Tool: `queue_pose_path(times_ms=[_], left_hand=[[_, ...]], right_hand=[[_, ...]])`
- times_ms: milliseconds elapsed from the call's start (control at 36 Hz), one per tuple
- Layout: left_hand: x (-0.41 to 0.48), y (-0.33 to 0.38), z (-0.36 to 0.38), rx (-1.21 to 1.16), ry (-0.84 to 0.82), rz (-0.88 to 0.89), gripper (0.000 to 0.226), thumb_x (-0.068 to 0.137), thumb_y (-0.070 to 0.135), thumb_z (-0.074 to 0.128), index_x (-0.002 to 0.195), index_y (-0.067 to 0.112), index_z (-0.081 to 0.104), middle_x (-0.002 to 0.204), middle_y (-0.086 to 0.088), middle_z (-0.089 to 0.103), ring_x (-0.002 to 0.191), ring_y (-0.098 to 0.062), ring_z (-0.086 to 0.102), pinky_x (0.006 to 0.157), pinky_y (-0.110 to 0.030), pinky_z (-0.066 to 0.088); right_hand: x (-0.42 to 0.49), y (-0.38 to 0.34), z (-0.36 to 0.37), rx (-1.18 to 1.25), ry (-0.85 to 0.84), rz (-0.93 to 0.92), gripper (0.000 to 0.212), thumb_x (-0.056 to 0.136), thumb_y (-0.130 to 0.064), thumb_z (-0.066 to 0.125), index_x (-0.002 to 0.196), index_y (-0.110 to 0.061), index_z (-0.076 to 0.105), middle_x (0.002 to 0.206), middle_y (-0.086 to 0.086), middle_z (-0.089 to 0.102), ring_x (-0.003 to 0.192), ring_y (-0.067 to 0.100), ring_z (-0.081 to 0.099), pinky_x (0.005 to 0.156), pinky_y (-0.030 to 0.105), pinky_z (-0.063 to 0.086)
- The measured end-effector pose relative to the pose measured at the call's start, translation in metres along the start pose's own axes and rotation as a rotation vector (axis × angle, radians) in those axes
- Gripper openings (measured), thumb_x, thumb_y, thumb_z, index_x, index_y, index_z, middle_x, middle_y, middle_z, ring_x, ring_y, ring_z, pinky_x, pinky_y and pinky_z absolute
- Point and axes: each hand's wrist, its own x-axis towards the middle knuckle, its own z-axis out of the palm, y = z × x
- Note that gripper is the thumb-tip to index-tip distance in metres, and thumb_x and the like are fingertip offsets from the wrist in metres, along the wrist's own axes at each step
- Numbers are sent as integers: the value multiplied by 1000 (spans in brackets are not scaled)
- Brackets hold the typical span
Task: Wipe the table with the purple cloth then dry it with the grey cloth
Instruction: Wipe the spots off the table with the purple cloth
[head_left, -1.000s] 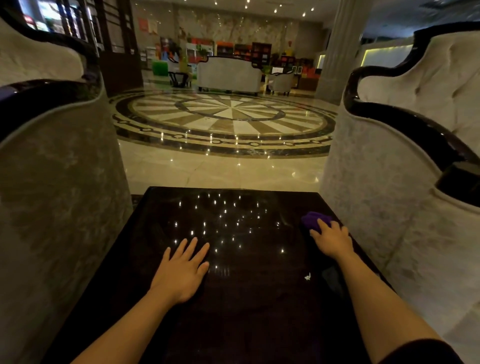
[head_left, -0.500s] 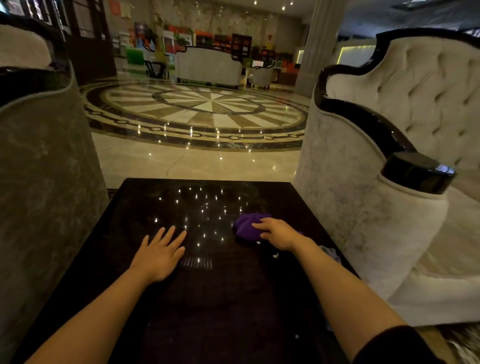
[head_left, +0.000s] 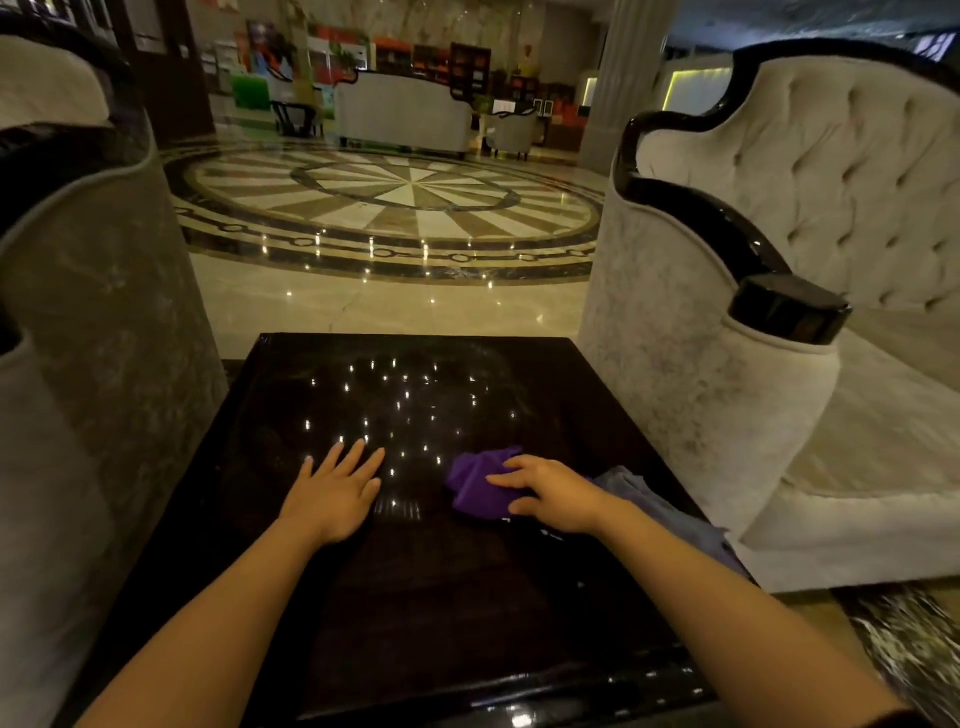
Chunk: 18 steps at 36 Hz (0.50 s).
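The right hand (head_left: 553, 493) presses down flat on the bunched purple cloth (head_left: 480, 480), near the middle of the dark shiny bench (head_left: 415, 597). The left hand (head_left: 335, 488) lies flat and empty on the bench, fingers spread, well apart from the cloth. This looks like the wiping step. The grey cloth (head_left: 670, 512) waits just beside the right wrist. Next, the cloth likely needs to slide over the unwiped parts.
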Motion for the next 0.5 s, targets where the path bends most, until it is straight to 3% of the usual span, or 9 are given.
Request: queue_pose_path(times_ms=[500], left_hand=[[-62,9,14,-4,-26,70,52,100,40,13,148,28,-2,159,-1,-8,146,-23,-9,118,-46,-1]], right_hand=[[-95,-32,55,70,119,30,46,94,-25,48,137,-24,35,146,4,26,131,20,25,112,28,19]])
